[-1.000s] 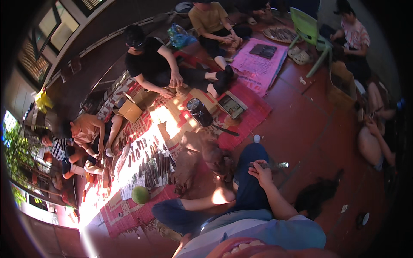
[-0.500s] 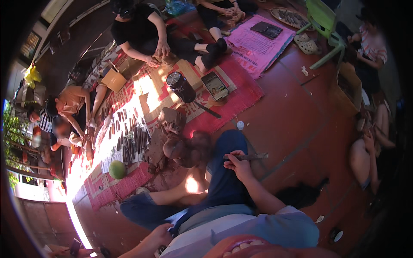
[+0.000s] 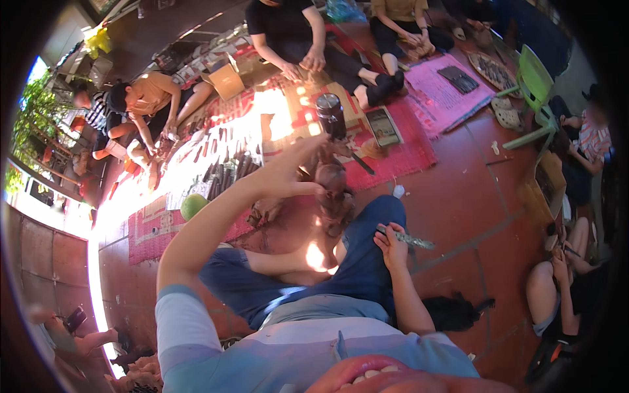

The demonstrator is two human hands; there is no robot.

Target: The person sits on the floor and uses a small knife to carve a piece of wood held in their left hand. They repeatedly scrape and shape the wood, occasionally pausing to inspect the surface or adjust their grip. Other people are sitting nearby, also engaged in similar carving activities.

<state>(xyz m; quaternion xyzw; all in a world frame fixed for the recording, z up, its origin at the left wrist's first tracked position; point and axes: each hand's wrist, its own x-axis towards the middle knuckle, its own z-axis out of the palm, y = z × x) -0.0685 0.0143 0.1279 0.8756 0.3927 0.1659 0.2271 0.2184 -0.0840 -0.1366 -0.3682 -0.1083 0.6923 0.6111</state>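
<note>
Holds a narrow tool (image 3: 417, 242) in the right hand (image 3: 391, 245), grip closed around it, thumb against fingers; points its speckled grey end outward to the right, over the red tiled floor (image 3: 458, 196), just beside a bent knee (image 3: 377, 226) in blue trousers. Reaches forward with the left hand (image 3: 291, 175), grip wide, thumb well apart from the fingers, close by a brown lumpy figure (image 3: 333, 200) in front of the folded legs. Cannot tell whether touching it or only above it.

Just beyond, on a red and tan mat (image 3: 417, 152), a dark jar (image 3: 331, 119) with a pale lid, a phone (image 3: 383, 126) beside it, and a thin dark strip (image 3: 362, 164) near both. To the left, rows of dark sticks (image 3: 223, 171) in bright sunlight, with a round green thing (image 3: 194, 206) next to the left forearm.

Farther out, a pink sheet (image 3: 434, 108) bearing a dark bundle (image 3: 458, 79), then pale clogs (image 3: 506, 114) and a green chair (image 3: 535, 77). Around the mat, several seated people, among them a person in a black top (image 3: 278, 25).
</note>
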